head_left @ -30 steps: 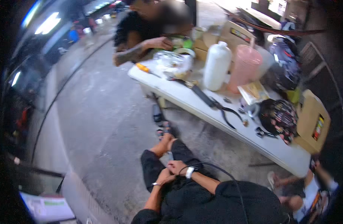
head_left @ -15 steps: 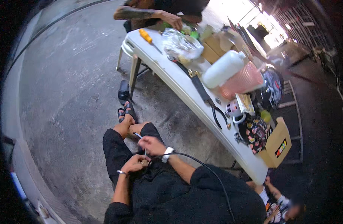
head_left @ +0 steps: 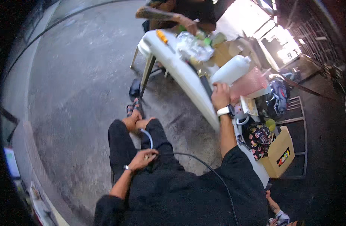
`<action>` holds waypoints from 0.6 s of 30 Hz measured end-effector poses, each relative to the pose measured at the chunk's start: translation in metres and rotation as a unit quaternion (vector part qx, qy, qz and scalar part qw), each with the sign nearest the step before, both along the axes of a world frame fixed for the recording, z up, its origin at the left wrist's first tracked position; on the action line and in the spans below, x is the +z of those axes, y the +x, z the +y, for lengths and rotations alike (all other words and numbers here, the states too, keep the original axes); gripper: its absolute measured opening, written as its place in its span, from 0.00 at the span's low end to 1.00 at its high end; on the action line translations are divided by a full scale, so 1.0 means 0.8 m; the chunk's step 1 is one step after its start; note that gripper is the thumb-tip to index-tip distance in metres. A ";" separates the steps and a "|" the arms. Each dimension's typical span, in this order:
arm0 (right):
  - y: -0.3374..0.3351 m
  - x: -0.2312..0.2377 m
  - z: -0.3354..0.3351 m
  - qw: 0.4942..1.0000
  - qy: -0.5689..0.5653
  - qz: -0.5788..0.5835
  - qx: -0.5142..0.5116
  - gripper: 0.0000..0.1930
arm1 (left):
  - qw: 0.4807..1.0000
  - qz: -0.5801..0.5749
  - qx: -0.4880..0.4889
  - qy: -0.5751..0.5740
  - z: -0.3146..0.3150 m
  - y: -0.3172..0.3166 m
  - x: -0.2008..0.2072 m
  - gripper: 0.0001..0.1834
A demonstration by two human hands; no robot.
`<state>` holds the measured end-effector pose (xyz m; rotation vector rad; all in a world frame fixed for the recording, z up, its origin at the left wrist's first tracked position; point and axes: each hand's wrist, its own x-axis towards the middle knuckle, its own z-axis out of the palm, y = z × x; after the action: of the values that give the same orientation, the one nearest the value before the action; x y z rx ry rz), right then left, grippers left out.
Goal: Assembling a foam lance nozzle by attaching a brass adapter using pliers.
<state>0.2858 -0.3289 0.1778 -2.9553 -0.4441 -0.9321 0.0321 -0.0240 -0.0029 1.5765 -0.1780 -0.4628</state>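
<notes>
My left hand (head_left: 143,159) is closed above my lap around the lower end of a short, curved pale-blue tube (head_left: 149,138). A small brassy piece shows between its fingers, too small to name surely. From beside this hand a black cable (head_left: 201,162) curves to the lower right. My right hand (head_left: 221,97) reaches onto the white table (head_left: 190,81), beside a white bottle (head_left: 231,70) and a black-handled tool (head_left: 206,86). Its fingers point down and blur, so whether they hold anything is unclear; the pliers there are covered by the hand.
Along the table lie an orange-handled screwdriver (head_left: 162,36), a clear plastic bag (head_left: 193,47), a pink basket (head_left: 250,83), a mug (head_left: 241,119) and an open cardboard box (head_left: 278,154). A co-worker's hand (head_left: 188,24) is at the far end. Another person sits at lower right.
My right hand has left the tube by my lap and moved up and right onto the table. My left hand stays at the tube. The view has shifted slightly.
</notes>
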 end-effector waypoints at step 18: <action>-0.237 0.052 0.156 0.834 0.294 0.245 0.398 0.14 | 0.964 -0.209 0.039 -0.158 -0.007 -0.002 0.233 0.19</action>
<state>0.0961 -0.2040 0.2195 -1.9960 -1.0087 -0.1407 0.0301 -0.0297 0.1837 1.3432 -0.4864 -0.0284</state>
